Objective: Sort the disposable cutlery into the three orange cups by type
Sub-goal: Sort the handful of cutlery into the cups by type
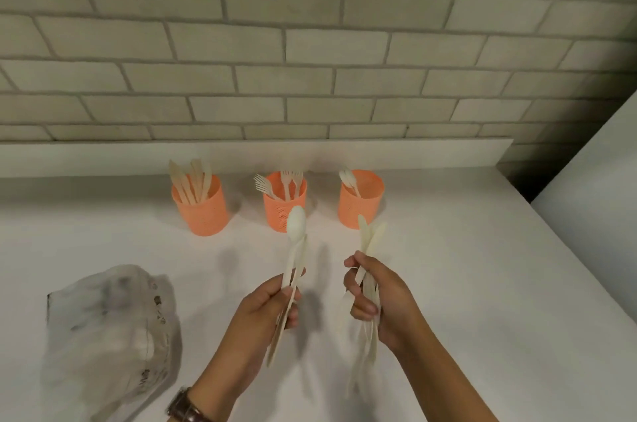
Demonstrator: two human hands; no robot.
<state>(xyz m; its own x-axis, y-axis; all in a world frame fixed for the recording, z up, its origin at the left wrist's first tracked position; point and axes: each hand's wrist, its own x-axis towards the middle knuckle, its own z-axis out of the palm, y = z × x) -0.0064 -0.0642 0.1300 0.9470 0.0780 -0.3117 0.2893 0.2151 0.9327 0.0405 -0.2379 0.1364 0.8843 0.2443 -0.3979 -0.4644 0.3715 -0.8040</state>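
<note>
L hand (272, 304) w/ spoon (297, 223), R hand (375, 294) w/ blurred cutlery (371, 245)

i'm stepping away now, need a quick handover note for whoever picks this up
Left hand: grips a pale disposable spoon plus a few more pieces.
Right hand: grips a bundle of pale cutlery.
Done: left orange perforated cup holds knives, middle orange cup forks, right orange cup spoons.
Left: sort what both hands hold.
Crumpled clear plastic bag lies on the left.
</note>
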